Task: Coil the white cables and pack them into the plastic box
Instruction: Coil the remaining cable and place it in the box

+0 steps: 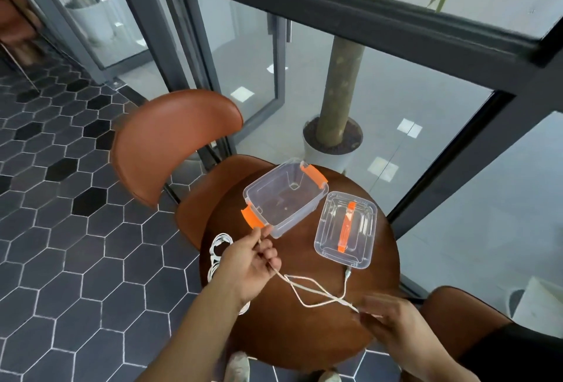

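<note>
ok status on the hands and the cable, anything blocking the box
Left hand and right hand each pinch the white cable, uncoiled. Plastic box open, empty; lid beside it. More cables wait at left. Nothing blocking.

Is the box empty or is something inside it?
Empty. The box is open, its lid beside it, and only its clear bottom shows.

Brown chair (170, 144) (empty) beside round table (304, 333) — potted tree (341, 83) behind.
</note>
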Motion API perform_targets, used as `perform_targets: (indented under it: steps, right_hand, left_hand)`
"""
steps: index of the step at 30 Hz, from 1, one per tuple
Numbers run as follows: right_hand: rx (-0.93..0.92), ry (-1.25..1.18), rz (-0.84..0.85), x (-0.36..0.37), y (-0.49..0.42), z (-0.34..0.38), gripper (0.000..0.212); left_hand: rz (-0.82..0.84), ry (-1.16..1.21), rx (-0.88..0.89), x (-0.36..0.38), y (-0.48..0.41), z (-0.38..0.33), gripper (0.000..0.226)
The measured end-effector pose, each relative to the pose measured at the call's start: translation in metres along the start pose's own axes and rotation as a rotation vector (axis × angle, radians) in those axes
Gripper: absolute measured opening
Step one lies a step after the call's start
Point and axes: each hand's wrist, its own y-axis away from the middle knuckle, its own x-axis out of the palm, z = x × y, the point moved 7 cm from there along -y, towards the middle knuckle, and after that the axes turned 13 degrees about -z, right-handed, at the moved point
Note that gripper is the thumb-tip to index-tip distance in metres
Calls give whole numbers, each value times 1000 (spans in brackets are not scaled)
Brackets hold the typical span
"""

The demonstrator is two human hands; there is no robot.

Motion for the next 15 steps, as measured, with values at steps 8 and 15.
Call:
perform_targets:
  steps: [8,15]
  right_hand:
    - [-3,51,-76,1,-37,25,20]
    - [125,95,144,13,-65,33,27]
  left_hand:
    - [255,-286,192,31,67,-10,36]
    - [344,-607,381,25,100,-44,46]
